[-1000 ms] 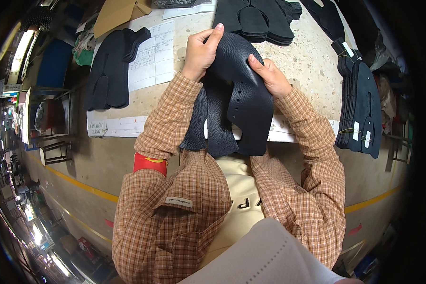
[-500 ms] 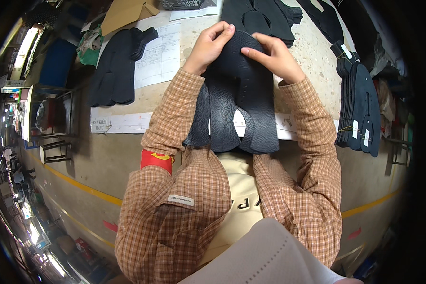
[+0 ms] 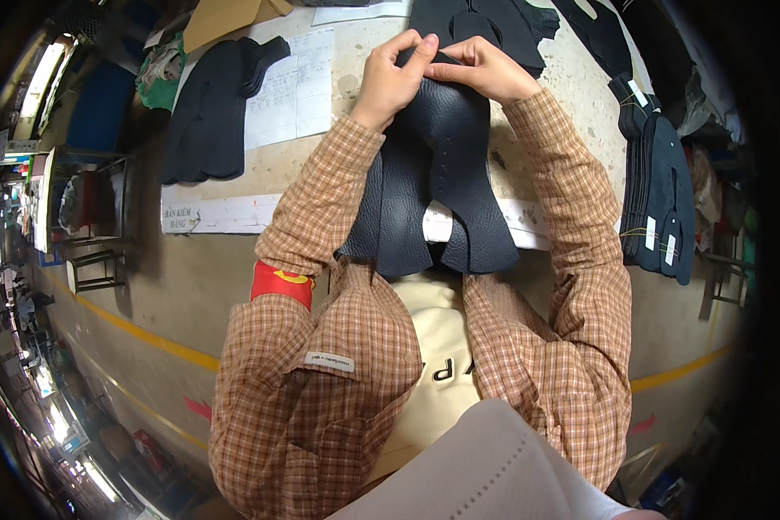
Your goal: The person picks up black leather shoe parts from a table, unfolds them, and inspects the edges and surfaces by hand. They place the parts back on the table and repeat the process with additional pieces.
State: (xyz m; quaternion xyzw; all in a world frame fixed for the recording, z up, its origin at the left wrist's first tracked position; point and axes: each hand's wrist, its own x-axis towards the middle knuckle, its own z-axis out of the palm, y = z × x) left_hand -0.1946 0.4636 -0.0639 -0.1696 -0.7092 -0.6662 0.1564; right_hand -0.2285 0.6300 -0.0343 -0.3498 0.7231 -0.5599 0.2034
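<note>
A black grained leather piece [image 3: 405, 173] with a row of small holes hangs from both hands over the table's near edge. It splits into flaring flaps at its lower end. My left hand [image 3: 392, 85] pinches its top edge between thumb and fingers. Close beside it, my right hand [image 3: 490, 74] grips the same edge, thumb pointing left toward the other thumb. Part of the top edge is hidden by the fingers. More black leather [image 3: 364, 212] shows behind the left flap; whether it is a separate piece I cannot tell.
On the table [image 3: 347, 74] lie a stack of dark cut pieces [image 3: 208, 121], a written paper sheet [image 3: 299, 95], brown cardboard [image 3: 225, 24] and more black pieces [image 3: 485, 26] at the far side. Tied stacks with white tags [image 3: 659, 191] overhang the right edge.
My right hand has moved left and up, close to my left hand. The leather's top edge now bends between the hands, and its lower flaps spread wider apart.
</note>
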